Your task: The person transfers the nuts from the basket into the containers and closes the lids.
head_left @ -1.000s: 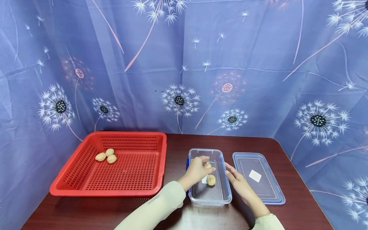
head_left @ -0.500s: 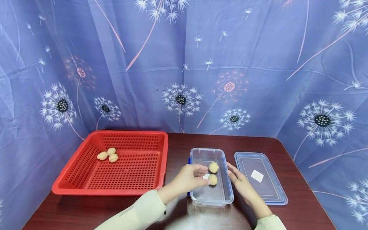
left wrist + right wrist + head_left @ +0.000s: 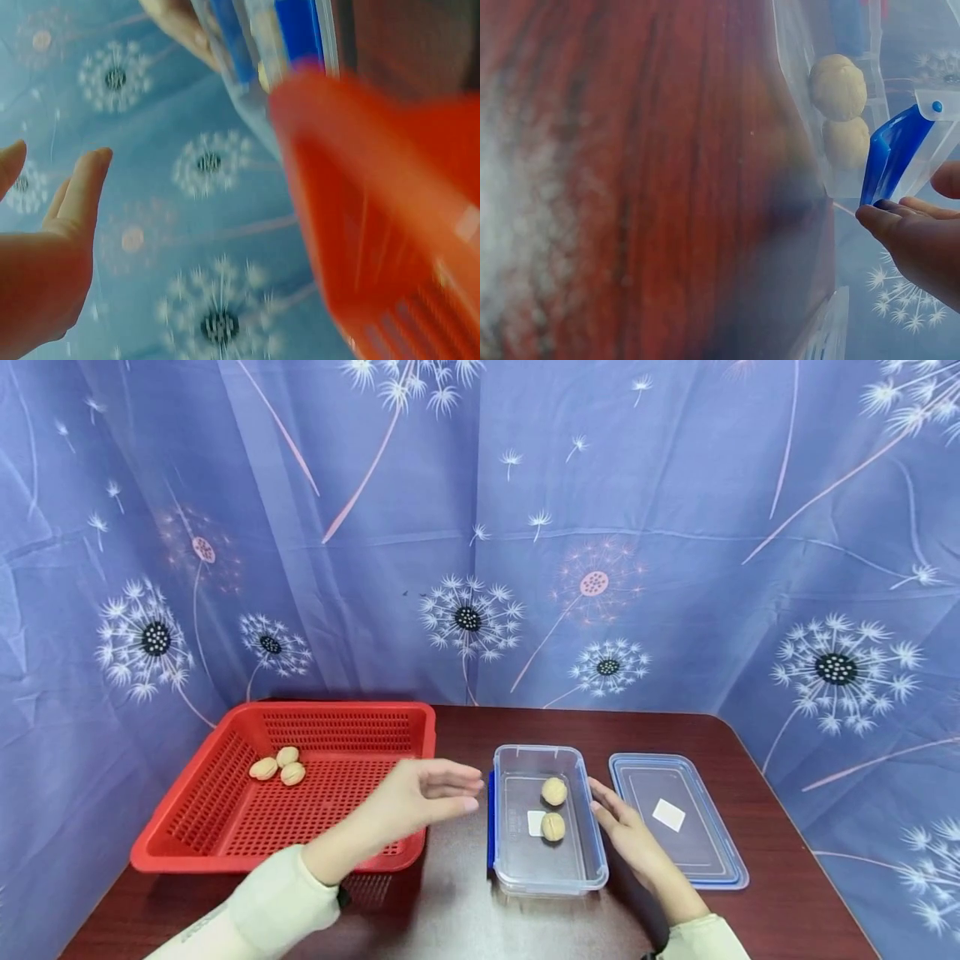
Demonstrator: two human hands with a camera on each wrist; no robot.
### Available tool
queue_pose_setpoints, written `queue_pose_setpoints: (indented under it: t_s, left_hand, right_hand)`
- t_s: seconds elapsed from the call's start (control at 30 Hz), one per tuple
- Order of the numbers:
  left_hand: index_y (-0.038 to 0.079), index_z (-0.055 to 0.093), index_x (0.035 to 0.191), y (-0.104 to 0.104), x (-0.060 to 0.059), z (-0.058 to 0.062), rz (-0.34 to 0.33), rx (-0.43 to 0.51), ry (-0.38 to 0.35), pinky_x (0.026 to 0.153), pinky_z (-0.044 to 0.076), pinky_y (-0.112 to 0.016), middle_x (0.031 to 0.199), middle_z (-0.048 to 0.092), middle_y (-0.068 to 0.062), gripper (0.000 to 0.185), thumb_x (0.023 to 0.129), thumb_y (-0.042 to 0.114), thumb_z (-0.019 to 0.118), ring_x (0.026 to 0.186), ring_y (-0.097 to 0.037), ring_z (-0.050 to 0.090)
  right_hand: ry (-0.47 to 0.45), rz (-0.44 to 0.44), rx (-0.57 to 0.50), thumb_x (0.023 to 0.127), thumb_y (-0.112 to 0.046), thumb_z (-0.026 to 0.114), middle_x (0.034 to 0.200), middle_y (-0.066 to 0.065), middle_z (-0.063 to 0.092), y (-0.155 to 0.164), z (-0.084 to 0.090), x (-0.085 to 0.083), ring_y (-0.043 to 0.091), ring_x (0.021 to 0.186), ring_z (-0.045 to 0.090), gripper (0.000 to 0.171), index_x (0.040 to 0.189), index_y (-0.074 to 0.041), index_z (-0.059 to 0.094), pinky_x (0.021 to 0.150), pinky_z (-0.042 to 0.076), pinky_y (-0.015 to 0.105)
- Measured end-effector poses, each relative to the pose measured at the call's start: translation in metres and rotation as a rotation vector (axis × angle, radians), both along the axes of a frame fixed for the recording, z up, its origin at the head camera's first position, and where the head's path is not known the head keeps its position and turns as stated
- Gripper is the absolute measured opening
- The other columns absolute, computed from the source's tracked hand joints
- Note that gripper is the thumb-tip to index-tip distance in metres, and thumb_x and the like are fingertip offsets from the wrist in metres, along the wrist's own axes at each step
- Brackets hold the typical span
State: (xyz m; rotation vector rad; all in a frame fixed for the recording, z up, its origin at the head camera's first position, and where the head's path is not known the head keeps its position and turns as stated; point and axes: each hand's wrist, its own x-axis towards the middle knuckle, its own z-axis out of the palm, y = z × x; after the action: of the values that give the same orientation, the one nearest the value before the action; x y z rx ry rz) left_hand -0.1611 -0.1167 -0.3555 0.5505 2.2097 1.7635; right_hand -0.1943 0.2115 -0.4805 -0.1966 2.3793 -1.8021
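Walnuts [image 3: 553, 808] sit in the box [image 3: 517, 868] your right hand [image 3: 626, 835] steadies, fingers straight; your left hand [image 3: 420, 797] hovers open, empty, above the basket [image 3: 225, 852]

Clear plastic box [image 3: 547, 868] open on table, two tan walnuts [image 3: 553, 791] [image 3: 552, 826] inside, touching

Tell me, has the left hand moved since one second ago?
Yes. The left hand was over the clear container before; now it is out of it and further left, open, in front of the red basket.
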Motion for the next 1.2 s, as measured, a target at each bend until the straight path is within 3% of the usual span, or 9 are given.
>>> queue_pose_setpoints:
  t_s: [0.23, 0.37, 0.53, 0.6, 0.67, 0.77, 0.87, 0.97, 1.2]
  left_hand:
    - [0.011, 0.064, 0.123, -0.051, -0.018, 0.026, 0.165, -0.016, -0.018, 0.096, 0.048, -0.036, 0.12, 0.067, -0.007, 0.044, 0.084, 0.028, 0.076, 0.108, -0.02, 0.064]
    - [0.005, 0.06, 0.128, -0.081, -0.032, 0.031, 0.259, 0.02, -0.012, 0.096, 0.047, -0.032, 0.124, 0.064, -0.009, 0.047, 0.087, 0.024, 0.073, 0.108, -0.017, 0.064]
    - [-0.003, 0.048, 0.136, -0.115, -0.048, 0.032, 0.372, 0.127, -0.07, 0.092, 0.048, -0.024, 0.113, 0.069, 0.002, 0.056, 0.09, 0.019, 0.069, 0.103, -0.007, 0.065]
    - [0.003, 0.046, 0.14, -0.128, -0.053, 0.03, 0.409, 0.129, -0.142, 0.07, 0.055, -0.023, 0.113, 0.068, 0.01, 0.059, 0.091, 0.025, 0.069, 0.109, -0.006, 0.062]
    - [0.01, 0.044, 0.143, -0.141, -0.057, 0.027, 0.445, 0.118, -0.204, 0.048, 0.048, -0.026, 0.117, 0.066, 0.011, 0.062, 0.09, 0.03, 0.069, 0.112, -0.003, 0.059]
    - [0.016, 0.042, 0.145, -0.157, -0.065, 0.022, 0.498, 0.132, -0.274, 0.04, 0.032, -0.03, 0.119, 0.063, 0.014, 0.066, 0.089, 0.034, 0.07, 0.111, 0.0, 0.057]
    - [0.005, 0.037, 0.147, -0.168, -0.073, 0.016, 0.543, 0.218, -0.225, 0.058, 0.051, -0.018, 0.104, 0.068, 0.014, 0.065, 0.092, 0.022, 0.067, 0.097, 0.003, 0.063]
    - [-0.002, 0.039, 0.143, -0.178, -0.08, 0.009, 0.59, 0.296, -0.191, 0.082, 0.051, -0.015, 0.09, 0.07, 0.014, 0.057, 0.093, 0.011, 0.064, 0.087, 0.001, 0.066]
    - [-0.001, 0.04, 0.142, -0.194, -0.089, -0.009, 0.725, 0.284, -0.247, 0.08, 0.051, -0.015, 0.081, 0.069, 0.016, 0.055, 0.093, 0.01, 0.063, 0.081, 0.003, 0.066]
  right_hand:
    - [-0.001, 0.004, -0.023, 0.103, -0.008, 0.04, 0.15, 0.024, 0.034, -0.003, 0.001, 0.0, 0.032, 0.138, 0.03, 0.047, 0.148, 0.002, 0.03, 0.112, 0.02, 0.047]
    - [-0.006, -0.003, -0.027, 0.103, -0.009, 0.04, 0.151, 0.023, 0.032, -0.005, 0.0, -0.001, 0.032, 0.139, 0.028, 0.047, 0.148, 0.002, 0.03, 0.113, 0.02, 0.046]
    - [-0.002, -0.006, -0.038, 0.103, -0.009, 0.041, 0.151, 0.023, 0.032, -0.007, -0.001, -0.003, 0.032, 0.139, 0.028, 0.047, 0.148, 0.002, 0.03, 0.113, 0.02, 0.047]
    - [0.005, -0.008, -0.04, 0.102, -0.008, 0.042, 0.151, 0.024, 0.032, -0.008, -0.001, -0.005, 0.032, 0.139, 0.028, 0.048, 0.147, 0.003, 0.03, 0.113, 0.021, 0.046]
    - [0.014, -0.011, -0.039, 0.102, -0.007, 0.043, 0.15, 0.024, 0.031, -0.008, -0.002, -0.005, 0.032, 0.139, 0.028, 0.048, 0.147, 0.004, 0.03, 0.113, 0.022, 0.046]
    - [0.026, -0.015, -0.034, 0.101, -0.005, 0.043, 0.15, 0.025, 0.031, -0.007, -0.004, -0.006, 0.033, 0.139, 0.028, 0.048, 0.147, 0.004, 0.03, 0.112, 0.023, 0.046]
    - [0.031, -0.02, -0.032, 0.101, -0.004, 0.043, 0.15, 0.025, 0.031, -0.006, -0.003, -0.006, 0.033, 0.139, 0.028, 0.049, 0.147, 0.004, 0.03, 0.111, 0.023, 0.046]
    - [0.034, -0.02, -0.029, 0.101, -0.005, 0.043, 0.15, 0.025, 0.031, -0.005, -0.002, -0.005, 0.033, 0.139, 0.028, 0.049, 0.147, 0.005, 0.03, 0.111, 0.023, 0.046]
    - [0.04, -0.014, -0.023, 0.101, -0.005, 0.043, 0.15, 0.025, 0.031, -0.002, -0.001, -0.003, 0.033, 0.139, 0.028, 0.049, 0.147, 0.004, 0.029, 0.111, 0.023, 0.046]
